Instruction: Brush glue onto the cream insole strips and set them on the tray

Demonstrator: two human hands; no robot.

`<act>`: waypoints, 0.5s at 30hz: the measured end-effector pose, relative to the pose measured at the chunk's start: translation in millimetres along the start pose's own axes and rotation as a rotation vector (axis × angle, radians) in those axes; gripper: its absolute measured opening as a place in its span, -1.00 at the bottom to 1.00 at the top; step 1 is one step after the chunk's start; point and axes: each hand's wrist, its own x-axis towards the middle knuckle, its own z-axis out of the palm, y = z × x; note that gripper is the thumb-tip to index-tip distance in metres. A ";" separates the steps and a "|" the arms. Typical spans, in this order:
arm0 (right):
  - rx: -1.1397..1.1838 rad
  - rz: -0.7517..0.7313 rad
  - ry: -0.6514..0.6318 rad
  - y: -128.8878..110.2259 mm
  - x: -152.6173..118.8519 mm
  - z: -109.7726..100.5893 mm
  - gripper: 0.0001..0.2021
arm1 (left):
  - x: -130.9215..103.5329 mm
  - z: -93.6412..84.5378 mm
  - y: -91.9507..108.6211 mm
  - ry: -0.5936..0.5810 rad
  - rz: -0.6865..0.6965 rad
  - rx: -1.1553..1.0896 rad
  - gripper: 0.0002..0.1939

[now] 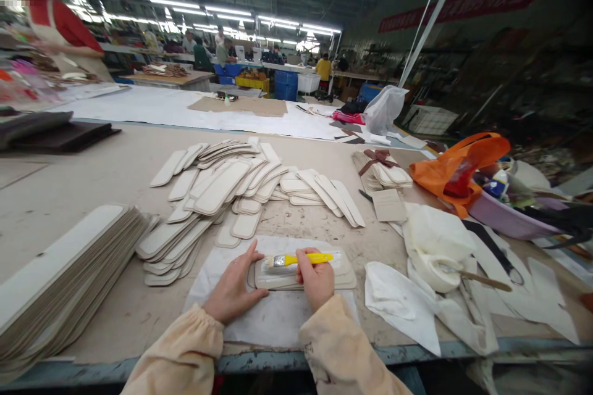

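A yellow-handled paintbrush [290, 260] is gripped in my right hand [315, 278], its pale bristles pointing left. Under it lie flat, rounded-end cream pieces [282, 281], overlapping on a white sheet [273, 324]. A wet-looking sheen covers part of the top piece. My left hand [237, 284] is spread at the left end of these pieces, thumb and index finger apart beside their edge. Beyond the hands is a loose heap of similar cream pieces [222, 188]. A tall stack of longer pieces [60, 271] stands at the left.
To the right sit a white wrapped container [440, 247] with a wooden stick [486, 281] across it, a crumpled white cloth [398, 302], a tied bundle [382, 170], an orange bag [456, 173] and a lilac basin [504, 219]. A person in red [69, 31] stands at far left.
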 end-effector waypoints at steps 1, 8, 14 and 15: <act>-0.016 0.003 -0.005 1.6 -0.1 3.7 -0.65 | 0.2 -0.3 0.7 0.000 -0.003 -0.003 0.09; -0.062 0.009 -0.047 7.1 -8.1 8.5 -0.66 | 0.4 0.8 -2.2 -0.006 0.019 0.001 0.07; -0.144 -0.016 -0.019 7.9 -9.9 -9.2 -0.70 | 0.0 0.6 -2.1 -0.001 0.009 0.009 0.04; -0.164 -0.027 -0.004 7.8 -8.9 -14.6 -0.69 | 0.1 0.0 -1.5 0.002 0.010 0.012 0.02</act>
